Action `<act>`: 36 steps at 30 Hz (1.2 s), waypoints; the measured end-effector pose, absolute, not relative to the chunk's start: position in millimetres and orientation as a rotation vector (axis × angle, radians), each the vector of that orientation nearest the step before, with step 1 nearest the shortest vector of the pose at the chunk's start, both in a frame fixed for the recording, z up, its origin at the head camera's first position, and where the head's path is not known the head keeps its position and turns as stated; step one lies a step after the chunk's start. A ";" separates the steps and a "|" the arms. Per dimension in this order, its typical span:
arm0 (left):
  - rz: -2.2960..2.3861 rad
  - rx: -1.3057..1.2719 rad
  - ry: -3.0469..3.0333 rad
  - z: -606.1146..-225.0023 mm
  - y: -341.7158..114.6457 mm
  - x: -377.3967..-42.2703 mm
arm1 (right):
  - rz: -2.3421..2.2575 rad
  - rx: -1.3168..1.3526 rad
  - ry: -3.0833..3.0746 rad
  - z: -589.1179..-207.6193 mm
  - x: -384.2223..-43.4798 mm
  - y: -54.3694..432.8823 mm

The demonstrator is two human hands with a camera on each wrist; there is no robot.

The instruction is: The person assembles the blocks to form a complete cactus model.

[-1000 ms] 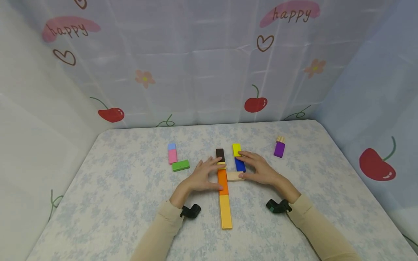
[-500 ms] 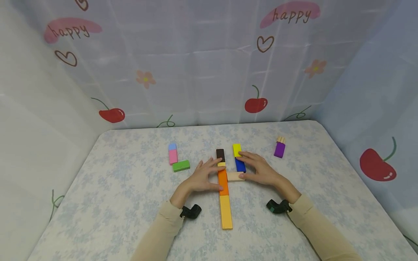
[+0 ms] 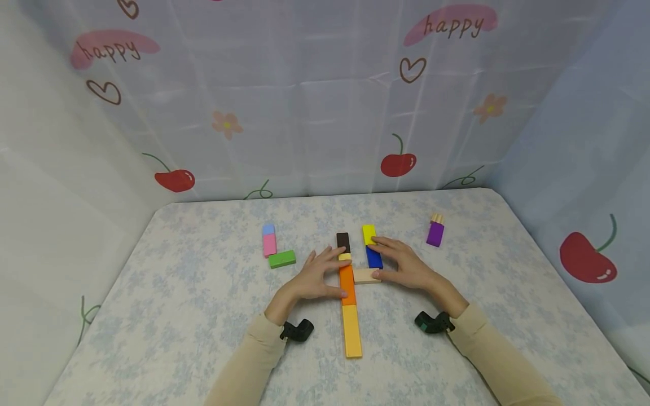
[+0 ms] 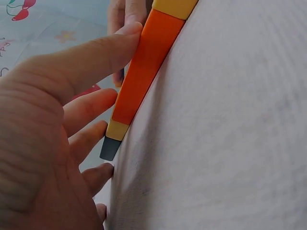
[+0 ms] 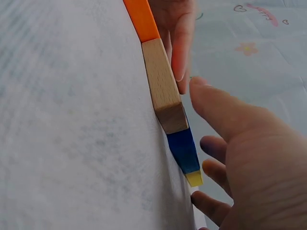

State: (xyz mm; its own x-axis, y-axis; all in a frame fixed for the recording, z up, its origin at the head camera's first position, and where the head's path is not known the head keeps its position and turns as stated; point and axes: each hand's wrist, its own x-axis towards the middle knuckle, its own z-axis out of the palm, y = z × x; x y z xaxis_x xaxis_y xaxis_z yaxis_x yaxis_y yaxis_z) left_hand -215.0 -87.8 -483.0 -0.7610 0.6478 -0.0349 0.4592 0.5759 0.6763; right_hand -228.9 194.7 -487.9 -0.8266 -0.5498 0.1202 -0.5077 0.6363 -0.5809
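A line of blocks runs away from me: an amber block, an orange block, a small pale-yellow block and a dark block. My left hand lies over this line from the left, fingers spread, its thumb touching the orange block in the left wrist view. A plain wooden block branches right from the orange one, with a blue block and a yellow block beyond it. Beside those my right hand is spread, thumb near the wooden block, fingers loosely extended; contact is unclear.
To the left lie a green block, a pink block and a light-blue block. A purple block with several pale sticks at its end lies at the right rear. A printed curtain closes off the table's back.
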 end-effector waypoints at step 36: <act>0.994 0.914 2.521 -482.0 -87.9 -214.1 | -1.377 -0.099 2.996 -484.5 -253.2 299.7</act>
